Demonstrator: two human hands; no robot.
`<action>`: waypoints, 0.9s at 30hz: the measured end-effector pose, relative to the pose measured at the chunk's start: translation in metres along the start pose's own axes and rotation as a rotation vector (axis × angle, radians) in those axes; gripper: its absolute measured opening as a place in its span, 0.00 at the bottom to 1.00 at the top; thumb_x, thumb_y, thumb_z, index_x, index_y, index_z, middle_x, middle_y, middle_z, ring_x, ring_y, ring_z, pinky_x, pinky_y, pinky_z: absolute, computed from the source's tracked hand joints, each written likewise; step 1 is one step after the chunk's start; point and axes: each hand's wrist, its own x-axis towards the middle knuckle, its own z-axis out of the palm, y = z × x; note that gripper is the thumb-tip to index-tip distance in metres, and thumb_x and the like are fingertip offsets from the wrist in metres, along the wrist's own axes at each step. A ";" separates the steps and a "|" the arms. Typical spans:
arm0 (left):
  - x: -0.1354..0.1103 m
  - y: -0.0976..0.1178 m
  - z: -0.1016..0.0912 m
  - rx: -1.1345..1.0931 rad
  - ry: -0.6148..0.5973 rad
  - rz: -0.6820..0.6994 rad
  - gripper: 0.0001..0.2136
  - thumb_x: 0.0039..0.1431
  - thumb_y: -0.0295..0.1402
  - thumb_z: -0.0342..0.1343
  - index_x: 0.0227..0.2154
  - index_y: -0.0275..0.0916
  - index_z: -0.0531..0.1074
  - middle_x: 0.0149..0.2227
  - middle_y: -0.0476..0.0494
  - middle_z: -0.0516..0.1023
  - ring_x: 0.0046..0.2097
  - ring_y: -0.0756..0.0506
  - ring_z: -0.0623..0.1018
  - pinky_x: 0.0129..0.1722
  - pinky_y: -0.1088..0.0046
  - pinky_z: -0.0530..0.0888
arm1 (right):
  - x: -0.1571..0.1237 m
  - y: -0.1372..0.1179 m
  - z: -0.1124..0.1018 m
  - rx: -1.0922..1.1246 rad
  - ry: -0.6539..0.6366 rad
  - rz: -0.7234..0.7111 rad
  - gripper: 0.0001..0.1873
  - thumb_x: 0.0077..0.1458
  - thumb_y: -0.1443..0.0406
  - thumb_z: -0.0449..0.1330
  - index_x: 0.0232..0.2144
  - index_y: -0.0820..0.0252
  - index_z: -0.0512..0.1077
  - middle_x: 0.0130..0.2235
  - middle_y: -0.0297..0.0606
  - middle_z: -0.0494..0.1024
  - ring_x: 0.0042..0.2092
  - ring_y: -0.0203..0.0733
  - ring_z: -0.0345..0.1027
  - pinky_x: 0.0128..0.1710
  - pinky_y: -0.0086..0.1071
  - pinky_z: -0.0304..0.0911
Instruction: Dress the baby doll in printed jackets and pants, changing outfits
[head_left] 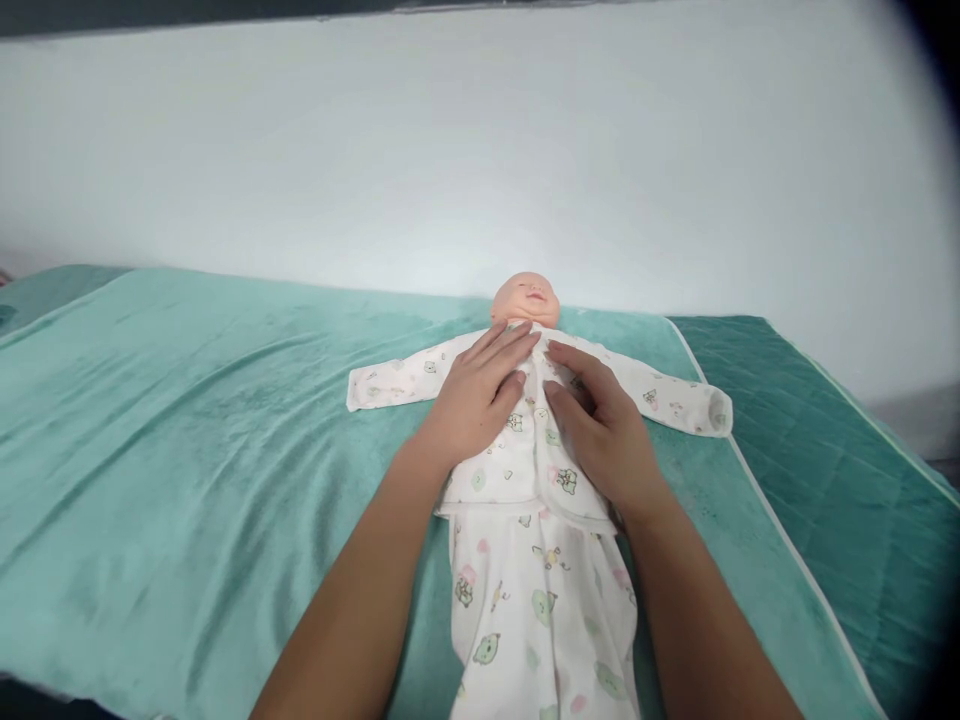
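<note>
A baby doll (525,297) lies on its back, its head at the far end. It wears a white long-sleeved baby jacket (491,480) printed with small green and pink animals; the sleeves stretch out to both sides. Matching baby trousers (536,610) cover the lower body and run off the bottom of the view. My left hand (480,385) rests flat on the chest, fingers stretched toward the collar. On the other side of the front opening, my right hand (604,420) touches the jacket with bent fingers, thumb and forefinger apart. Nothing shows between them.
Under the doll is a light green plush blanket (225,480) with soft folds and a pale edge. A darker green quilted cover (832,460) shows to the right. Behind the bed rises a white wall (450,150).
</note>
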 end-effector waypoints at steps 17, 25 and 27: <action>0.012 -0.006 0.001 -0.017 -0.015 -0.146 0.25 0.64 0.30 0.44 0.64 0.45 0.62 0.66 0.48 0.65 0.69 0.42 0.60 0.68 0.58 0.61 | 0.021 -0.001 0.003 -0.259 -0.156 0.003 0.24 0.66 0.52 0.51 0.61 0.49 0.65 0.63 0.37 0.68 0.65 0.50 0.56 0.64 0.51 0.54; 0.012 -0.008 0.002 -0.094 -0.004 -0.188 0.24 0.64 0.32 0.47 0.63 0.47 0.63 0.66 0.48 0.66 0.67 0.42 0.63 0.67 0.59 0.62 | 0.029 -0.001 0.001 -0.316 -0.233 -0.013 0.23 0.67 0.53 0.49 0.60 0.47 0.66 0.63 0.34 0.68 0.66 0.51 0.54 0.65 0.51 0.52; 0.012 -0.009 0.002 -0.109 -0.004 -0.185 0.23 0.65 0.32 0.46 0.63 0.47 0.63 0.66 0.48 0.65 0.67 0.43 0.63 0.67 0.60 0.61 | 0.032 0.000 -0.001 -0.296 -0.256 -0.042 0.23 0.67 0.53 0.49 0.61 0.45 0.65 0.64 0.32 0.67 0.66 0.51 0.54 0.65 0.51 0.51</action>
